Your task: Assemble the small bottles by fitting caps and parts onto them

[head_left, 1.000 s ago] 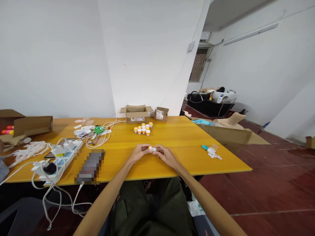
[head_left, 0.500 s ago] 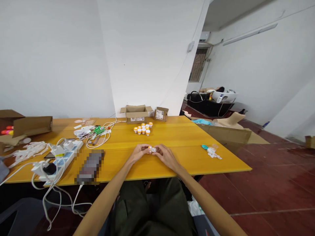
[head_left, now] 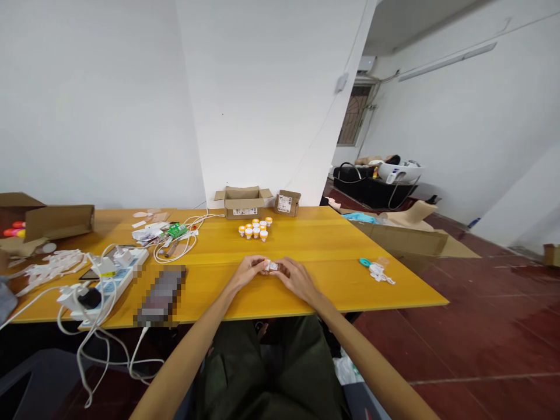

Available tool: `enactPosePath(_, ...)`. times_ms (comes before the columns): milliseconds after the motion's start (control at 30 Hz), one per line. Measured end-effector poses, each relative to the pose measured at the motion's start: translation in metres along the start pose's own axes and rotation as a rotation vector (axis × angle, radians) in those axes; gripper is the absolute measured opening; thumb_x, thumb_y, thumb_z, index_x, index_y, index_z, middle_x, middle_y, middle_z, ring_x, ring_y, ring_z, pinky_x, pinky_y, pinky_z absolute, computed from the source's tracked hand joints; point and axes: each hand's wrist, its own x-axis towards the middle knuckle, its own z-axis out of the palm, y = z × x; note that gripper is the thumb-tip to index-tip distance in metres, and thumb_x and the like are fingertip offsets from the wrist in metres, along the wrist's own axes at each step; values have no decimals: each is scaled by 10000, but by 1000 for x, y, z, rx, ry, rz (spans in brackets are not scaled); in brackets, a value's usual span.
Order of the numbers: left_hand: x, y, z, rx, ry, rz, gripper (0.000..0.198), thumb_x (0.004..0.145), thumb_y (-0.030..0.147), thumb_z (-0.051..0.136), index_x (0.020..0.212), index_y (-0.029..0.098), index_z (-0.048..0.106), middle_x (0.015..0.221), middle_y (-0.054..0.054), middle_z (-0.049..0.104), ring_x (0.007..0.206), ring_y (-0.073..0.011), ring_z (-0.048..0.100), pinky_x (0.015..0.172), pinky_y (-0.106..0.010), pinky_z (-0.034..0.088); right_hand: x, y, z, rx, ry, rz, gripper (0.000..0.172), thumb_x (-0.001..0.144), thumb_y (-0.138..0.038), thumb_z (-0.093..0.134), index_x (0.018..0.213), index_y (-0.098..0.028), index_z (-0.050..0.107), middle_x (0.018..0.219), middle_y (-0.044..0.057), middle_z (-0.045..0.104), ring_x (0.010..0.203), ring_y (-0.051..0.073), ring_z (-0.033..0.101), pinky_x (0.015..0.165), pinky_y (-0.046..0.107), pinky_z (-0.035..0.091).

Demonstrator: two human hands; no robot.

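Observation:
Both my hands meet over the middle of the yellow table [head_left: 306, 245]. My left hand [head_left: 248, 271] and my right hand [head_left: 294, 275] pinch a small white labelled bottle [head_left: 272, 266] between their fingertips, held sideways just above the tabletop. Its orange cap is mostly hidden by my left fingers. Farther back stands a cluster of several small white bottles with orange caps [head_left: 255, 228]. Behind them sit an open cardboard box [head_left: 242, 202] and a smaller box [head_left: 287, 203].
Left of my hands lie a blurred dark phone [head_left: 160, 294], a power strip with chargers and white cables [head_left: 105, 277], and loose packets [head_left: 157, 233]. A cardboard box [head_left: 44, 221] is at far left. White labels and a teal ring [head_left: 375, 268] lie at right.
The small bottle has been turned between my fingers; its orange cap showed a second ago and is now mostly covered. My hands stayed in place.

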Motion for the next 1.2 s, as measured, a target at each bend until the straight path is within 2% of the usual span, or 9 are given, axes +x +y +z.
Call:
enactPosePath(167, 0, -2, -1, -33, 4, -9, 445, 604, 456, 862, 919, 166, 742, 895, -64, 765, 849, -211, 696, 822, -319, 535, 5, -1, 0, 86, -43, 53, 215, 928, -384, 560, 892, -222, 697, 789, 42, 709, 696, 187, 633, 691, 295, 501)
enactPosePath(333, 0, -3, -1, -49, 6, -9, 447, 583, 406, 885, 934, 170, 741, 908, -60, 767, 870, -207, 701, 881, -329, 524, 8, -2, -1, 171, -84, 97, 220, 936, -371, 543, 882, -207, 680, 804, 43, 716, 718, 187, 646, 700, 292, 501)
enactPosePath(467, 0, -3, -1, -33, 20, -11, 433, 607, 435, 866, 923, 166, 742, 906, -67, 768, 856, -212, 700, 835, -318, 534, 5, -1, 0, 137, -37, 57, 163, 915, -362, 584, 922, -219, 660, 809, 30, 687, 706, 180, 622, 692, 292, 503)
enactPosePath(600, 1, -2, 0, 5, 1, -4, 416, 675, 528, 797, 858, 158, 742, 801, -57, 754, 739, -191, 690, 745, -296, 539, 1, 0, 1, 38, 16, -12, 110, 914, -313, 587, 967, -243, 653, 895, 46, 663, 742, 189, 617, 705, 306, 513)
enactPosePath(767, 0, -1, -1, 15, -38, -11, 441, 715, 585, 742, 776, 149, 720, 709, -50, 716, 641, -175, 673, 684, -288, 530, -1, -2, 1, -73, 28, -71, 158, 948, -251, 508, 1000, -266, 656, 947, 70, 643, 791, 206, 630, 716, 314, 515)
enactPosePath(900, -1, 2, 0, 12, -41, -17, 446, 720, 591, 736, 760, 147, 714, 674, -46, 702, 620, -169, 660, 667, -285, 524, -2, -4, 0, -74, 27, -74, 141, 945, -278, 531, 999, -257, 660, 932, 71, 651, 776, 209, 637, 708, 315, 510)
enactPosePath(1033, -2, 3, 1, -4, -22, 9, 416, 708, 550, 766, 816, 150, 731, 706, -39, 718, 647, -164, 658, 690, -281, 523, -2, -5, -1, -55, 27, -35, 136, 922, -337, 584, 985, -250, 667, 889, 60, 678, 752, 205, 640, 703, 309, 499)
enactPosePath(1200, -1, 1, 0, -46, -24, 2, 442, 637, 478, 841, 918, 155, 731, 858, -61, 750, 770, -180, 677, 774, -300, 526, 2, -2, 0, -22, -22, 34, 223, 943, -377, 541, 835, -232, 671, 790, 48, 699, 722, 198, 640, 680, 291, 467)
